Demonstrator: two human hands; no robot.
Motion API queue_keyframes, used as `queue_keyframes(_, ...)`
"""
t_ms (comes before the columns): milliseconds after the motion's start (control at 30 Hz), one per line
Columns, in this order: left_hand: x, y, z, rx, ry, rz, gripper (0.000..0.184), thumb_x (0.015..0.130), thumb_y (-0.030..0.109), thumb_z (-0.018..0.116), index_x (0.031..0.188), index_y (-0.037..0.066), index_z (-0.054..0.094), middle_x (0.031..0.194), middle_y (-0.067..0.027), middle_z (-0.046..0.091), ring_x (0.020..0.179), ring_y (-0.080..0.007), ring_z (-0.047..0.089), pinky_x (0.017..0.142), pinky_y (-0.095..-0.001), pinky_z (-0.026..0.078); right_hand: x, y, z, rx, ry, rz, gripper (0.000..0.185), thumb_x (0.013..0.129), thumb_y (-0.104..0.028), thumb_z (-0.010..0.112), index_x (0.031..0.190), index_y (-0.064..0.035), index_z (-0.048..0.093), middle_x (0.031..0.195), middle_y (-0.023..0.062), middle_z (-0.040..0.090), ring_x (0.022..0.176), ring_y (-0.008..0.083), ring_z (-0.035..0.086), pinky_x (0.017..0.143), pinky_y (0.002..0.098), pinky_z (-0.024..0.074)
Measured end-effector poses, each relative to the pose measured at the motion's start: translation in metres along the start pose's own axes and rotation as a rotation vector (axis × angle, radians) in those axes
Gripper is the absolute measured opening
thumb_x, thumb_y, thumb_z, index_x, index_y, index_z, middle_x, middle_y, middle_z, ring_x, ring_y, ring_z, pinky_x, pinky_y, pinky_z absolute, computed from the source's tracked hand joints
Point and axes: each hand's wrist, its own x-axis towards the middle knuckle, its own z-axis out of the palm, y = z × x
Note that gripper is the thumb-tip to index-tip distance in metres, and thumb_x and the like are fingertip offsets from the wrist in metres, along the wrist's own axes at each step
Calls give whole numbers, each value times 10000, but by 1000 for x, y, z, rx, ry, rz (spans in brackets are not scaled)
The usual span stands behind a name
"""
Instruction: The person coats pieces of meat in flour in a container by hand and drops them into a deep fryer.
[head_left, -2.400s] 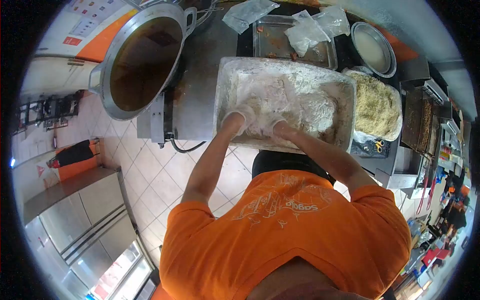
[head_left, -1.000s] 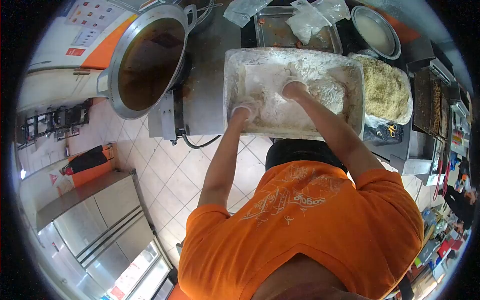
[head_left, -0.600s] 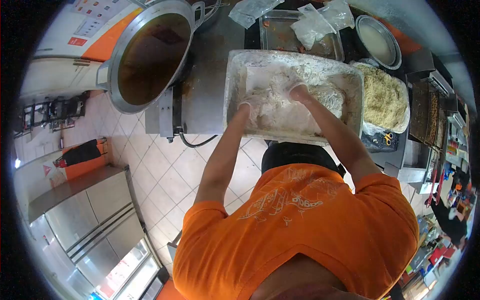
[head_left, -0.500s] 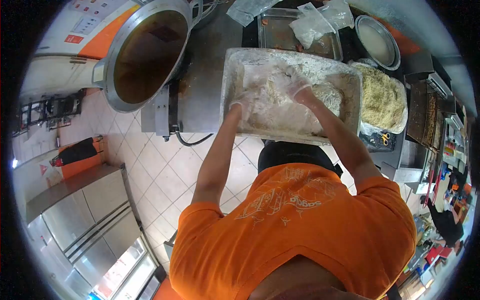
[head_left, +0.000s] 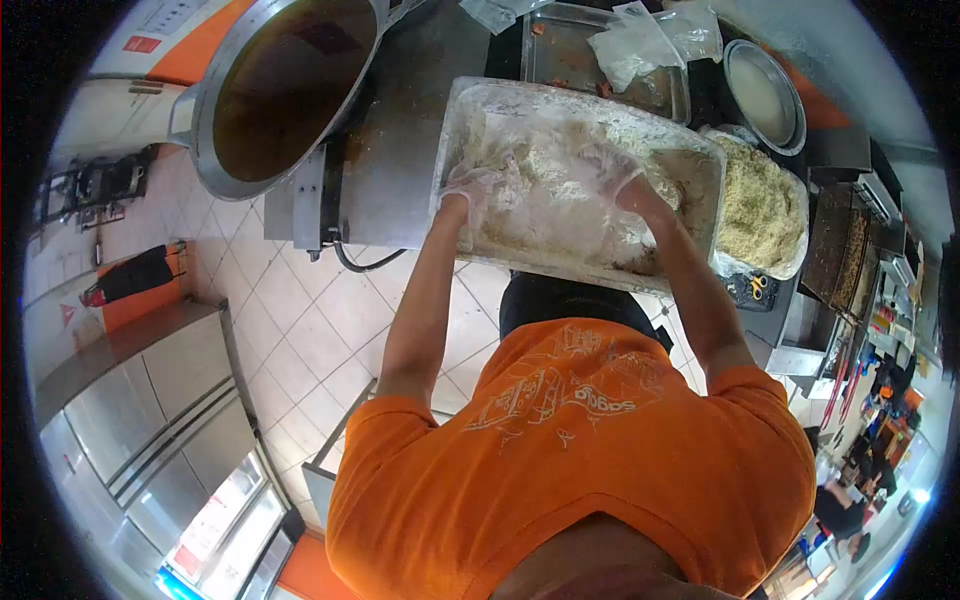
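Observation:
A large rectangular tub (head_left: 440, 170) holds white flour (head_left: 545, 215) with clumps in it. Both of my hands are inside it, in clear plastic gloves dusted white. My left hand (head_left: 472, 188) is down in the flour by the tub's left wall. On the right side of the flour is my right hand (head_left: 612, 172), its wrist bent inward. Motion and flour smear the fingers of both hands, so whether they grip anything is hidden.
A wide pot of brown liquid (head_left: 290, 95) stands at the left. Behind the tub are a metal tray (head_left: 560, 60) with plastic bags (head_left: 640, 45) and a round bowl (head_left: 765, 90). Yellowish crumbs (head_left: 760, 205) and yellow-handled scissors (head_left: 758, 287) lie at the right. People are far right.
My right hand has shifted right and slightly down in the flour. My left hand has moved a little left and up. The whole view has tilted slightly.

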Motion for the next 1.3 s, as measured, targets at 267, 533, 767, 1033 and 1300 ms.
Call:
queue_keyframes(267, 4, -23, 26, -651, 204, 364, 331, 805, 187, 563, 1101, 38, 550, 973, -76, 596, 827, -176, 580, 665, -309, 496, -4, -14, -3, -656, 26, 351, 331, 739, -238, 540, 974, -13, 598, 968, 192, 597, 874, 333, 583, 773, 379, 464)
queue_keyframes(533, -17, 29, -18, -553, 32, -54, 358, 847, 248, 456, 1152, 77, 532, 1181, -88, 530, 1063, -228, 491, 893, -302, 385, 15, -12, 36, -820, 89, 270, 398, 806, -356, 488, 1019, -33, 581, 974, 167, 606, 907, 306, 580, 775, 384, 458)
queue_keyframes(767, -26, 49, -26, -1227, 57, -42, 336, 862, 257, 440, 1109, 66, 564, 1110, -94, 572, 1036, -220, 511, 883, -302, 391, 34, 42, 58, -771, 260, -74, 432, 807, -306, 555, 1144, -39, 510, 1002, 133, 590, 910, 256, 557, 808, 333, 431)
queue_keyframes(1033, -33, 41, -26, -509, 245, 47, 405, 777, 360, 566, 1070, 82, 580, 1059, -106, 580, 964, -235, 528, 825, -315, 419, 29, 98, -24, 209, -116, -28, 346, 733, -42, 641, 1057, -7, 525, 835, 19, 558, 698, 104, 527, 588, 245, 462)
queue_keyframes(1300, -54, 85, -60, -288, 392, 29, 445, 708, 315, 679, 1023, 13, 591, 895, -109, 634, 791, -254, 581, 749, -333, 447, -5, 88, -75, 722, -255, -299, 323, 722, -65, 623, 1036, -49, 552, 901, 34, 577, 778, 139, 550, 696, 263, 466)
